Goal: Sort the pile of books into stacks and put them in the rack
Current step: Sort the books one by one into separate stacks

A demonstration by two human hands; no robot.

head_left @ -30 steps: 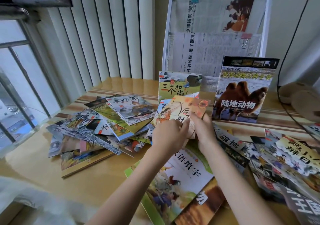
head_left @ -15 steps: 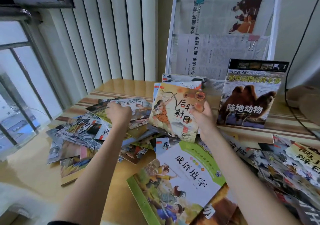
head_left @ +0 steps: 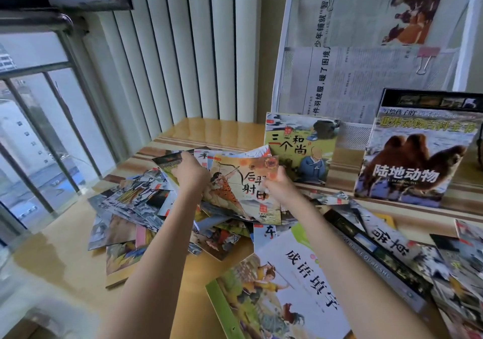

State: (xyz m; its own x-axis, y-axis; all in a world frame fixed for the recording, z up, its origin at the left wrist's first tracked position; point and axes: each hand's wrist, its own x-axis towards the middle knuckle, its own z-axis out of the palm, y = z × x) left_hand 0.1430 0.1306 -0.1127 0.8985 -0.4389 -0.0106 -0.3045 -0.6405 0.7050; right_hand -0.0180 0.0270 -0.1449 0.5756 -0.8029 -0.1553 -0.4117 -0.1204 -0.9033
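Note:
My right hand [head_left: 278, 185] grips the right edge of a thin archer picture book [head_left: 240, 189], held tilted above the pile. Behind that book's left edge, my left hand [head_left: 189, 172] is closed on several thin books [head_left: 172, 162] lifted off the pile. A loose pile of thin books [head_left: 136, 208] covers the table on the left. A monk-cover book [head_left: 300, 148] and a camel-cover book [head_left: 415, 155] stand upright against the white rack [head_left: 281, 59] at the back right.
A big green-edged book [head_left: 282, 286] lies in front, near my right forearm. More books [head_left: 392, 250] spread across the right side. Newspapers hang clipped in the rack. A window with bars is on the left, a ribbed white wall panel behind. Bare wooden table [head_left: 65, 255] shows front left.
My left hand reached to the left pile, took hold of thin books and brought them back behind the archer book. My right hand kept the archer book raised.

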